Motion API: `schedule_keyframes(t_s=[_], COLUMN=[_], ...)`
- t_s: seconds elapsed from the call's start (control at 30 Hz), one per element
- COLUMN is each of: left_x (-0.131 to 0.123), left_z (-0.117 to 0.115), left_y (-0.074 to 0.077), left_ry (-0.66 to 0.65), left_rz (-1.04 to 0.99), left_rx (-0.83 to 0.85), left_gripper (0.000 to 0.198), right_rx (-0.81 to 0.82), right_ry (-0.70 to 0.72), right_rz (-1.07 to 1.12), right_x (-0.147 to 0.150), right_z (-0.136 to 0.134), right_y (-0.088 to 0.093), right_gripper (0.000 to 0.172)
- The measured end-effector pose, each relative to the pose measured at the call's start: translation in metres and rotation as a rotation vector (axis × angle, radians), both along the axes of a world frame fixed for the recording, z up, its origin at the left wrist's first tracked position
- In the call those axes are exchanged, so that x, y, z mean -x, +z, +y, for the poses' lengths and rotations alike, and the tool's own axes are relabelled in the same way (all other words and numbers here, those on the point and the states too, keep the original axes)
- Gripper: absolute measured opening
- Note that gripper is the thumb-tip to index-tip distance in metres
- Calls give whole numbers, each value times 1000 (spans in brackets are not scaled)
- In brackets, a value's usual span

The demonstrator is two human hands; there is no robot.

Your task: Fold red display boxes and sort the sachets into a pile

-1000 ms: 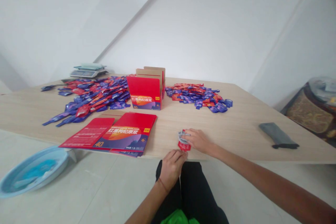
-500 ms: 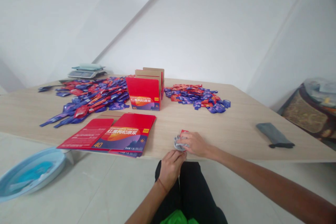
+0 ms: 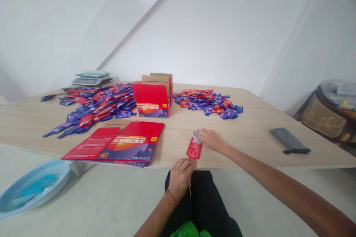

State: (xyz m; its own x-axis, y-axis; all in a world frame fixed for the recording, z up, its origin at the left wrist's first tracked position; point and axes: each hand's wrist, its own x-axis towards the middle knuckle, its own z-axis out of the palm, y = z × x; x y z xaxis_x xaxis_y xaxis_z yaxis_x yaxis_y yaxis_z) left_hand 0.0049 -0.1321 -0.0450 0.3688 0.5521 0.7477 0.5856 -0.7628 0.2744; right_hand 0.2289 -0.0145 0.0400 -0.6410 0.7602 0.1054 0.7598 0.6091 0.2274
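Observation:
A small stack of red sachets (image 3: 194, 147) lies flat near the front edge of the wooden table (image 3: 250, 137). My right hand (image 3: 210, 139) pinches its far end, fingers closed on it. At the table's edge, my left hand (image 3: 180, 177) has its fingertips curled against the stack's near end. An open red and purple carton (image 3: 152, 99) stands upright further back, in the middle. Flattened cartons (image 3: 122, 143) of the same print lie left of the sachets.
A large heap of red and purple sachets (image 3: 94, 103) spreads at the left and a smaller heap (image 3: 207, 102) at the right of the carton. A scale (image 3: 90, 77) stands far left, a grey pouch (image 3: 289, 141) lies right. A blue basin (image 3: 30, 187) sits on the floor.
The right hand has moved away from me, and the bunched sachets it held now lie stretched out flat. The left hand has stayed at the table edge.

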Motion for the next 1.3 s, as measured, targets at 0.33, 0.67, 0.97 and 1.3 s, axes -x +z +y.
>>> schedule_keyframes(t_s=[0.33,0.67,0.97,1.3], left_x=[1,1,0,5], left_z=[-2,-2,-5,-5], left_y=[3,4,10,34], left_ry=[-14,-10,5,66], left_rz=[14,14,42,338], left_rx=[41,60,66,35], left_gripper=[23,27,27,14], right_rx=[-79,-104,-78,-83], right_ry=[-545,-616,-625,-628], right_rz=[340,407,392,412], right_x=[-58,-83,-81,-79], right_z=[9,3,2,-1], right_y=[-11,-47,-44,-41], right_gripper=[37,39,41,41])
